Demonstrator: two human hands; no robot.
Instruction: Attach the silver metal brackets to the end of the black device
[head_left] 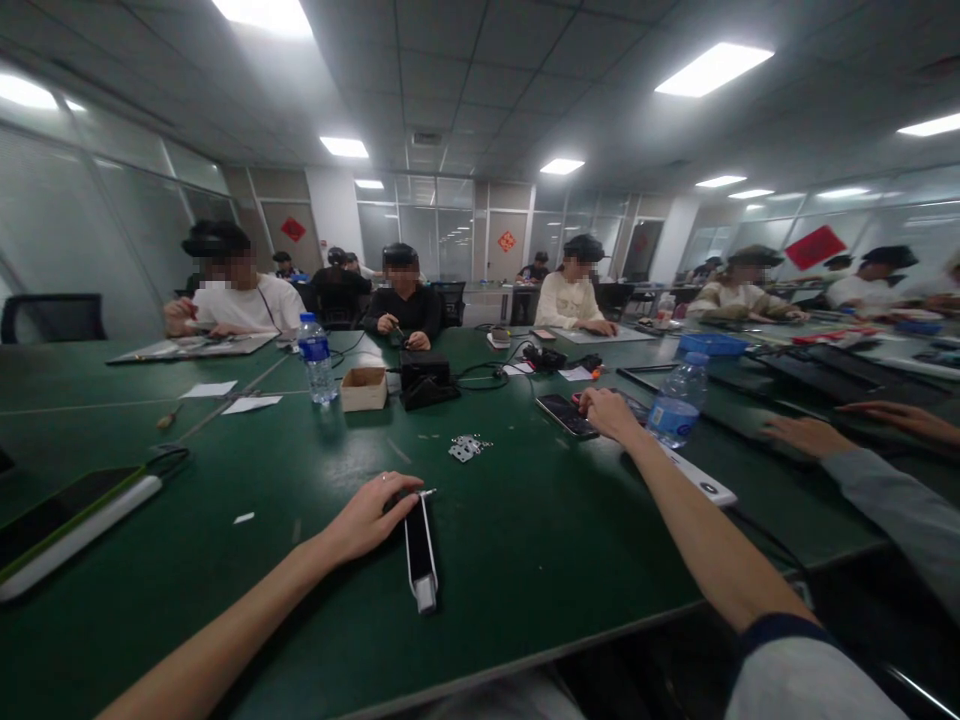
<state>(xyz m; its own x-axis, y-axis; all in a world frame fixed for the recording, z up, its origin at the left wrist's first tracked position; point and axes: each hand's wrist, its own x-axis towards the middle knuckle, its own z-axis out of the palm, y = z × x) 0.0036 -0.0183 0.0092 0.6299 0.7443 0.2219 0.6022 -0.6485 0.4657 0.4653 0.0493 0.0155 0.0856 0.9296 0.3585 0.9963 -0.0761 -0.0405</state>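
The left hand (371, 517) is curled with its fingers together over the upper end of a narrow black strap (421, 540), which is edged in white, capped in silver metal and laid flat on a green-topped table (555, 540). Whether the strap is clamped cannot be told. Up and to the right of the strap, the right hand (611, 415) is held with its fingers together beside one glossy black smartphone (566, 415); no clear grip can be made out. Directly beyond the strap, one small cluster of perforated metal pieces (466, 448) is lying. Farther beyond, one open cardboard box (364, 388) and one clear plastic water bottle (316, 358) are placed, and a second clear bottle (679, 405) is seen to the strap's right.
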